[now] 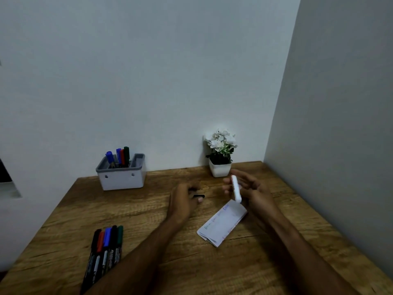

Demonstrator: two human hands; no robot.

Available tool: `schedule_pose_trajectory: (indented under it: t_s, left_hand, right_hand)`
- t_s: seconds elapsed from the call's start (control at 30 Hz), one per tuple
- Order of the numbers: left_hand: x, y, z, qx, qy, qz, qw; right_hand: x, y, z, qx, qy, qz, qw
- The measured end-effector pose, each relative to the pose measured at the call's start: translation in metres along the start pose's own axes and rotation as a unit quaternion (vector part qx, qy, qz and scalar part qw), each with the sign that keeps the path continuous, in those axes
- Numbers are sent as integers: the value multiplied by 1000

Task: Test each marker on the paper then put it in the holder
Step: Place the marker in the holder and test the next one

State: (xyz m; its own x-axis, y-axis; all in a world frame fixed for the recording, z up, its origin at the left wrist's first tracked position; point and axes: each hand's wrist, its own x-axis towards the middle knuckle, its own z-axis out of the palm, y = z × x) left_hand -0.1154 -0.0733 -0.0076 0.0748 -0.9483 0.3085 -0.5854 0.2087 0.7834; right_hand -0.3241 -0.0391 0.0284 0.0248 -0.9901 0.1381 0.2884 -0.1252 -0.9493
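My right hand (253, 191) holds a white-bodied marker (236, 188) upright and tilted, just above the far end of the folded paper (222, 224), which carries coloured test marks. A little to the left, my left hand (182, 201) pinches a black cap (198, 196) near the table. The grey-and-white holder (122, 176) stands at the back left with several markers (120, 156) upright in it. At the front left, several capped markers (104, 250) lie side by side on the table.
A white pot with white flowers (220, 154) stands against the back wall, just behind my right hand. The wooden table (138, 218) fills the corner, with a wall close along its right side.
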Motion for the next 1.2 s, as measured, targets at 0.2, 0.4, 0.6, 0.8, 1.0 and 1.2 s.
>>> schedule_pose_trajectory:
  t_s: [0.2, 0.4, 0.6, 0.8, 1.0, 1.2]
  left_hand:
    - [-18, 19, 2, -2, -2, 43, 999]
    - [-47, 30, 17, 84, -145, 118, 979]
    - [-54, 23, 20, 115, -174, 176, 962]
    - [-56, 20, 21, 144, -171, 209, 952]
    - [-57, 18, 23, 169, -173, 216, 946]
    - [-57, 17, 25, 175, -168, 223, 944]
  right_hand:
    - [-1, 3, -9, 14, 84, -12, 996]
    - [0, 10, -14, -161, 104, -57, 980]
    - [1, 21, -23, -278, 84, -89, 953]
    - [6, 24, -28, -342, 62, -62, 936]
    - [10, 31, -29, -389, 57, -53, 918]
    - [11, 32, -29, -423, 24, -69, 903]
